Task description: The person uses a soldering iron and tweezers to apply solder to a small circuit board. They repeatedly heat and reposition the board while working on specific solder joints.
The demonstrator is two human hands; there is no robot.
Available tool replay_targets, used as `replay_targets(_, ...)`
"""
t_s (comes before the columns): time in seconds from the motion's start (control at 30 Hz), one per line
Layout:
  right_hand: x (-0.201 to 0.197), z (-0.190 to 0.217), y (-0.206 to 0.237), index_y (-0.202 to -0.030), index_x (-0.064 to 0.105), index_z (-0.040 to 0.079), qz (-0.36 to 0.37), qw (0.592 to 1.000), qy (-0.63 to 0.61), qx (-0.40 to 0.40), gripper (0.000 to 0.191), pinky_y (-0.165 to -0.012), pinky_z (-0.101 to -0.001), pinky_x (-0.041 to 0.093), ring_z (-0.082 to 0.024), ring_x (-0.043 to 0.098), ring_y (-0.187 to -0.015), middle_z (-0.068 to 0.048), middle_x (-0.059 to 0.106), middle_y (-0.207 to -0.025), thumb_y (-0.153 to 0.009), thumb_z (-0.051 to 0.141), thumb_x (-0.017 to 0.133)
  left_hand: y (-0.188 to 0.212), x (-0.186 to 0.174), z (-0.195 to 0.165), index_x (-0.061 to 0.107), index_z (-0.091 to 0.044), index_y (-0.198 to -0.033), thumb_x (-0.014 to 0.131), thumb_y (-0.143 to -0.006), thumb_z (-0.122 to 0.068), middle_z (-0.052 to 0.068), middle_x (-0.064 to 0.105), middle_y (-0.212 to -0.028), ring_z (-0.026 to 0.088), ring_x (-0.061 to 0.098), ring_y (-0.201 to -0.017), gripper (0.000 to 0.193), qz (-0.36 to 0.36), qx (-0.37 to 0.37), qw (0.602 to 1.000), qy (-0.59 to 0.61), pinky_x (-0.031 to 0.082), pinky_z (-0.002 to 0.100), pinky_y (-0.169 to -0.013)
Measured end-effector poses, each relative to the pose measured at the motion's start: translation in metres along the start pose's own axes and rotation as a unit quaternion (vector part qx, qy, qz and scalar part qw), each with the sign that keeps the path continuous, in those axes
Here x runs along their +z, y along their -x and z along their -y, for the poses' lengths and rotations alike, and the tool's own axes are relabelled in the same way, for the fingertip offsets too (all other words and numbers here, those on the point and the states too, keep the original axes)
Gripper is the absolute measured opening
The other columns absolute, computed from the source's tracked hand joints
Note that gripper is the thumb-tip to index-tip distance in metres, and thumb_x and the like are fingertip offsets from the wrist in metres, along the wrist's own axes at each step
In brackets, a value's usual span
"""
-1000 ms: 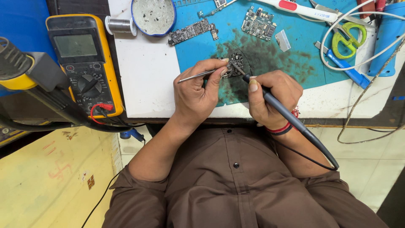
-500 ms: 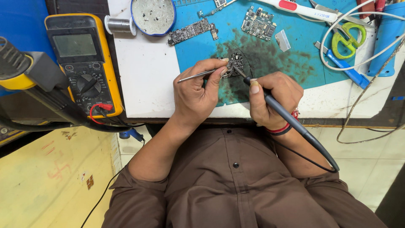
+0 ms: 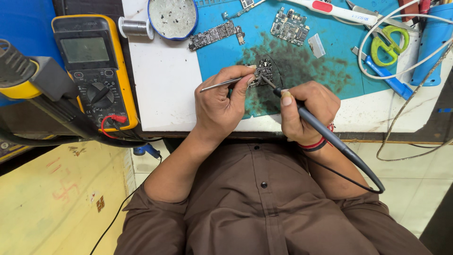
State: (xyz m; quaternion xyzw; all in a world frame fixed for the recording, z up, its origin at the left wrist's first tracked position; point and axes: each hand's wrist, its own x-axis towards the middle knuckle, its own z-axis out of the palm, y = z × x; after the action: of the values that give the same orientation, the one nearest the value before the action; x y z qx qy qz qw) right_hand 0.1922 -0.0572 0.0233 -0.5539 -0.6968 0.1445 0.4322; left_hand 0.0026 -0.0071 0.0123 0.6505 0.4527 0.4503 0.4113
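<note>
Head view looks straight down on a person in a brown shirt seated at a white surface point(image 3: 165, 85) with a stained teal work mat point(image 3: 330, 71) laid on it. Left hand point(image 3: 222, 101) is clenched around a pair of metal tweezers point(image 3: 222, 84), whose shaft runs out to the left past the knuckles while the tips reach the small circuit board point(image 3: 264, 73) lying on the darkest, sooty patch of the mat. Right hand point(image 3: 306, 111) grips a black soldering iron point(image 3: 325, 134) like a pen, thumb on top, its thin tip touching the same board just beside the tweezer tips; the black cord loops off the handle's back end down over the lap. A red and black band sits on that wrist. Farther up the mat lie two more bare boards, a long narrow one point(image 3: 216, 35) and a squarer one point(image 3: 290, 25), well apart from the hands. A round blue-rimmed dish point(image 3: 172, 18) sits at the top edge, with a spool of solder wire point(image 3: 134, 27) just beside it. Left of the surface rests a yellow multimeter point(image 3: 94, 71) with a red lead plugged in. Green-handled scissors point(image 3: 387, 45) lie at the upper right among white cables, near a blue cylinder.
</note>
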Motion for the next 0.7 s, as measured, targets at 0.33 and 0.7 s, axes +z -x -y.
replay_targets(0.33,0.0006,0.0003,0.0001,-0.090,0.060,0.002,-0.003,1.000,0.002,0.000,0.014,-0.059,-0.0346,0.046,-0.027,0.061,-0.066,-0.011,0.065,-0.079,-0.102,0.003,0.068,-0.0003,-0.0005,-0.0014,0.070,-0.007,-0.115,0.073,-0.103,-0.006,0.007,0.076,-0.102,0.016,0.075,-0.085,0.012,-0.001,0.002,1.000,-0.001,0.058,0.027,-0.076)
replay_targets(0.7,-0.0013,-0.0016,0.0014,-0.091,0.059,0.002,0.001,1.000,-0.014,0.004,0.015,-0.059,-0.0338,0.046,-0.025,0.060,-0.061,-0.011,0.065,-0.080,-0.103,0.005,0.067,0.0001,-0.0005,-0.0010,0.070,-0.007,-0.115,0.072,-0.103,-0.007,0.007,0.076,-0.102,0.016,0.076,-0.085,0.012,-0.002,-0.002,1.000,0.000,0.059,0.027,-0.076)
